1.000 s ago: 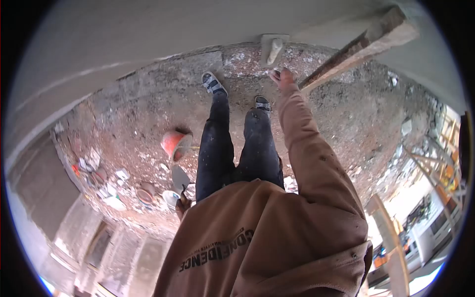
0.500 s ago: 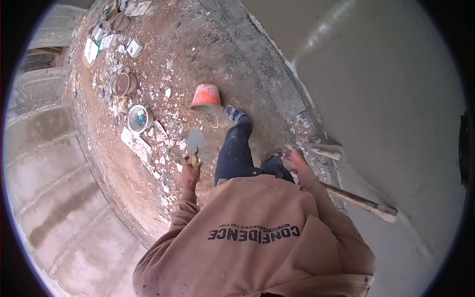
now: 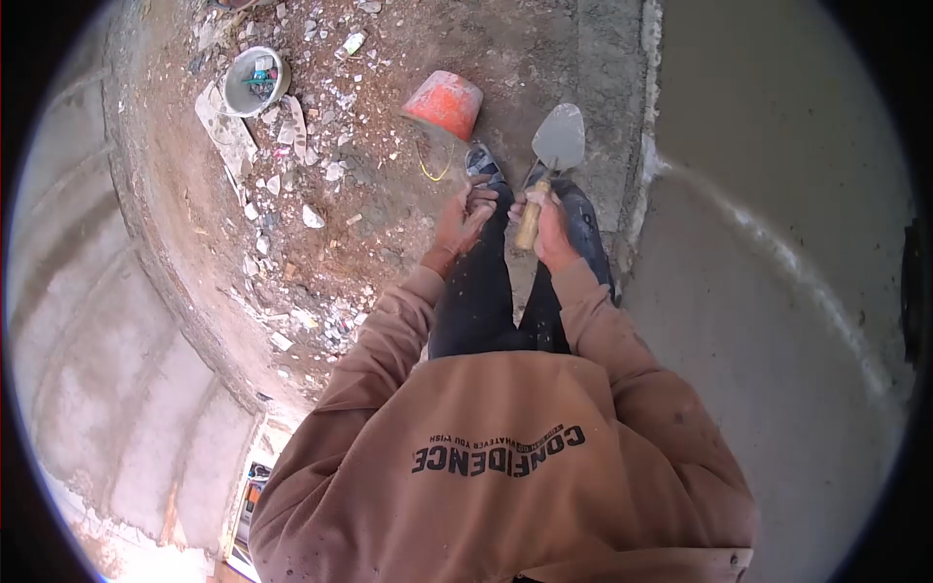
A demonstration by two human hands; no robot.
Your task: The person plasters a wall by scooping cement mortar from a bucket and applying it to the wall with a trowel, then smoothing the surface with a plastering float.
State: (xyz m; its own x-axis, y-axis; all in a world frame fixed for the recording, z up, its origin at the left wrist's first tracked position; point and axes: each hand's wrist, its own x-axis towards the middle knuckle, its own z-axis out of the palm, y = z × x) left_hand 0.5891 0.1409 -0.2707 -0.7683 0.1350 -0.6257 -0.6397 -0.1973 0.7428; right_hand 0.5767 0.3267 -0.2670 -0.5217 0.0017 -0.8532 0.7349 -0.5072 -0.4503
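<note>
A trowel (image 3: 559, 138) with a pale, rounded triangular blade and a wooden handle (image 3: 528, 225) is in my right hand (image 3: 550, 222), fingers wrapped round the handle. Its blade points away from me, above my right leg. Beside it, over my other leg, my left hand (image 3: 463, 222) holds nothing that I can see; its fingers are loosely bent and somewhat apart. Past my feet an orange-red bucket (image 3: 449, 102), crusted with dried mortar, lies tipped on its side with a yellow handle (image 3: 435, 177) on the ground.
Rubble and white fragments (image 3: 312, 217) litter the dirt on the left. A pale bucket (image 3: 283, 83) with bits inside stands there near a broken board (image 3: 222, 131). Along my right runs a smooth grey plastered surface (image 3: 758, 321) with a raised edge. Grey wall panels (image 3: 107, 379) stand far left.
The trowel has passed from my left hand to my right. Both hands have come close together in front of my legs. My view has turned and shifted, and the wooden plank no longer shows.
</note>
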